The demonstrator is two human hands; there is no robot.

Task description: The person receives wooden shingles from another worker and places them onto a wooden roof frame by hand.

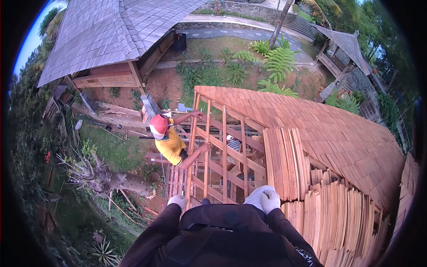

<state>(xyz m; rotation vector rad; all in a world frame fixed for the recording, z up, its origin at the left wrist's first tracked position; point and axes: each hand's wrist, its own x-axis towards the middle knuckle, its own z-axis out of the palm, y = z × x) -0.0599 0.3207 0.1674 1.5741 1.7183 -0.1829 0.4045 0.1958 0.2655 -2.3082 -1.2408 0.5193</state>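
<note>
My left hand (179, 201), in a white glove, is curled beside the lower end of the wooden roof battens (192, 147). Whatever its fingers hold, if anything, is hidden. My right hand (270, 201), also white-gloved, is closed against a pale, cloth-like bulge (254, 196) near my right knee. What lies inside that hand cannot be made out. Close to it stands a stack of wooden shingles (284, 164). Across the open frame, a co-worker (171, 144) in a yellow shirt and red-and-white cap has both bare hands on the battens.
Laid shingles cover the roof slope (311, 111) at right; more shingle stacks (342, 218) lie near me. Gaps between the rafters (227, 142) drop to a lower level, where another person (233, 143) partly shows. A felled trunk (129, 183) lies on the ground left.
</note>
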